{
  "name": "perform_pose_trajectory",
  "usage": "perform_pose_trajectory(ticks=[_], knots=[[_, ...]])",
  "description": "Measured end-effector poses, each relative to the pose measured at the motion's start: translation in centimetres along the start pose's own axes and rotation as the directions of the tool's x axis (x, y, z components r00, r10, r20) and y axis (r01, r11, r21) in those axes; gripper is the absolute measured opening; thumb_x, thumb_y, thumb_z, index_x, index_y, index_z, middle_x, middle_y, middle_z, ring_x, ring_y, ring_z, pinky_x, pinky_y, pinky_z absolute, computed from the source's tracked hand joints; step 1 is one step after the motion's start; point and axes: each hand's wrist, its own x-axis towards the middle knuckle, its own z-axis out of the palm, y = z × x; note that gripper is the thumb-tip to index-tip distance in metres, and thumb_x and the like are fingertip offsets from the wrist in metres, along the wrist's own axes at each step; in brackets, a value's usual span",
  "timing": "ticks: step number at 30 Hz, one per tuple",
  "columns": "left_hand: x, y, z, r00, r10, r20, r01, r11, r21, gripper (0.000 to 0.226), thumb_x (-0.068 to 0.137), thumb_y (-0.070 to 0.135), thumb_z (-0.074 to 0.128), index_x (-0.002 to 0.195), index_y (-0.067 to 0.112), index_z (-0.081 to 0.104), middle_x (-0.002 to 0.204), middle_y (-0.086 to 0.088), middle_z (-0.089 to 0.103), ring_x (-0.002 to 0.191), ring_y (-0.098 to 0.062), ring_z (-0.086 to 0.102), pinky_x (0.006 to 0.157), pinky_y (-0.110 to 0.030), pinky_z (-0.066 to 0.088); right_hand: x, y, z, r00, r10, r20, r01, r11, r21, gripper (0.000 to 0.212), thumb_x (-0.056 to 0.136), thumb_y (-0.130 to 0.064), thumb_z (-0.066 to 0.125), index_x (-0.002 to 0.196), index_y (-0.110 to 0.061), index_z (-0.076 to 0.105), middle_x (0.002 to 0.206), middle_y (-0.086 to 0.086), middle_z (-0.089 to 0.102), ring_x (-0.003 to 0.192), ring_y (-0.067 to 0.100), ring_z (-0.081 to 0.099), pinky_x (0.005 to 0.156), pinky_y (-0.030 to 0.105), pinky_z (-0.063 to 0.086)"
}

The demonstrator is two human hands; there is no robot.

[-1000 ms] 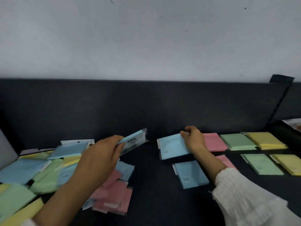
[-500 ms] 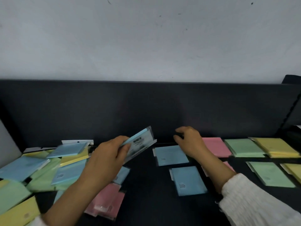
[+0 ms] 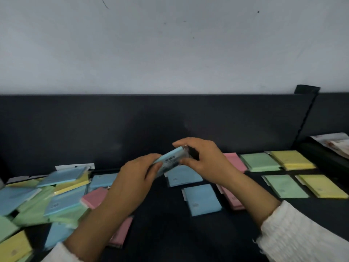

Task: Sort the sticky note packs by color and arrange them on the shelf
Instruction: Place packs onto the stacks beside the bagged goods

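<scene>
The blue sticky note pack [image 3: 171,161] is tilted in the air between both hands. The left hand [image 3: 135,179] pinches its lower-left end and the right hand [image 3: 204,163] grips its upper-right end (printed label facing the camera). Just below, sorted blue packs [image 3: 203,199] lie flat on the dark shelf [image 3: 166,233].

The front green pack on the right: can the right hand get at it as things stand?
Probably yes, once freed: the front green pack lies uncovered, but the right hand now pinches the blue pack together with the left hand.
</scene>
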Motion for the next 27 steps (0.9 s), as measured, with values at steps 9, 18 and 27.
perform_pose_trajectory(ticks=[9, 18, 27], knots=[[1.1, 1.0, 0.4, 0.996, 0.054, 0.077, -0.066, 0.983, 0.173, 0.033, 0.091, 0.028, 0.056, 0.122, 0.020, 0.059, 0.112, -0.002, 0.065, 0.102, -0.021, 0.059, 0.083, -0.035, 0.049, -0.1, -1.6, 0.9, 0.996, -0.042, 0.084, 0.080, 0.851, -0.518, 0.029, 0.092, -0.018, 0.046, 0.117, -0.024, 0.061, 0.109, -0.001, 0.067, 0.096, 0.024, 0.063, 0.079, 0.041, 0.052], [-2.1, -5.3, -3.5, 0.980, -0.186, 0.075, 0.155, 0.939, 0.306, 0.044, 0.090, 0.031, 0.055, 0.132, 0.017, 0.051, 0.130, -0.002, 0.057, 0.120, -0.017, 0.050, 0.099, -0.027, 0.038, 0.1, 5.1, 4.9, 0.970, 0.237, 0.045, -0.174, 0.816, -0.552, 0.022, 0.088, -0.014, 0.048, 0.105, -0.016, 0.062, 0.107, 0.002, 0.064, 0.092, 0.025, 0.062, 0.075, 0.035, 0.048], [-5.1, -9.9, -7.5, 0.929, -0.370, 0.017, 0.336, 0.860, 0.384, 0.034, 0.086, 0.028, 0.061, 0.119, 0.018, 0.063, 0.120, -0.004, 0.065, 0.111, -0.021, 0.059, 0.092, -0.031, 0.047, 1.7, 6.4, 4.9, 0.883, 0.366, 0.294, -0.183, 0.845, -0.503, 0.030, 0.081, -0.004, 0.058, 0.081, -0.032, 0.069, 0.109, -0.006, 0.068, 0.098, 0.015, 0.064, 0.087, 0.030, 0.050]])
